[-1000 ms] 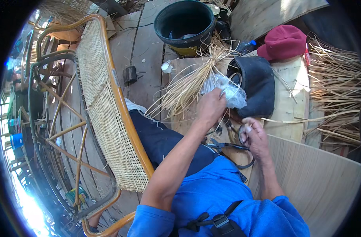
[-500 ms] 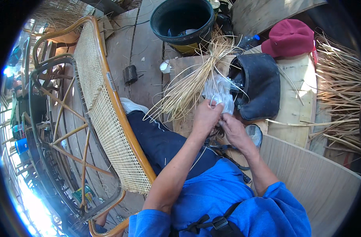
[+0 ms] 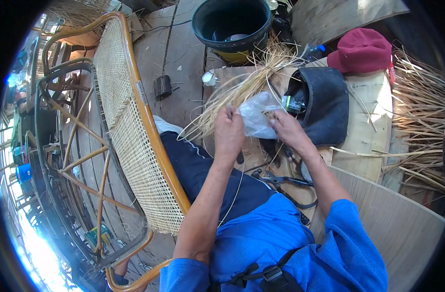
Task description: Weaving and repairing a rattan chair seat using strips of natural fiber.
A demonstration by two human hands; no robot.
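Observation:
A clear plastic bag (image 3: 255,117) is stretched between my two hands above a board. My left hand (image 3: 228,130) is closed on its left edge. On the other side, my right hand (image 3: 287,128) pinches the bag, and a small tan bit shows at its fingertips. Behind the bag lies a loose bundle of thin cane strips (image 3: 254,82). Right of my right hand is an open black pouch (image 3: 325,107), with a small dark bottle (image 3: 292,103) with a green band at its mouth. Pliers (image 3: 283,180) with dark handles lie below the bag.
A chair frame with a woven cane panel (image 3: 135,141) leans along my left. At the back stand a black bucket (image 3: 232,44) and a white cup (image 3: 209,78). A maroon cap (image 3: 361,51) and more cane strips (image 3: 419,117) lie to the right, beyond a wooden panel (image 3: 378,214).
My hands have moved apart, the left one leftward. The bag, bunched up before, is now spread between them. The pliers have come into clearer view.

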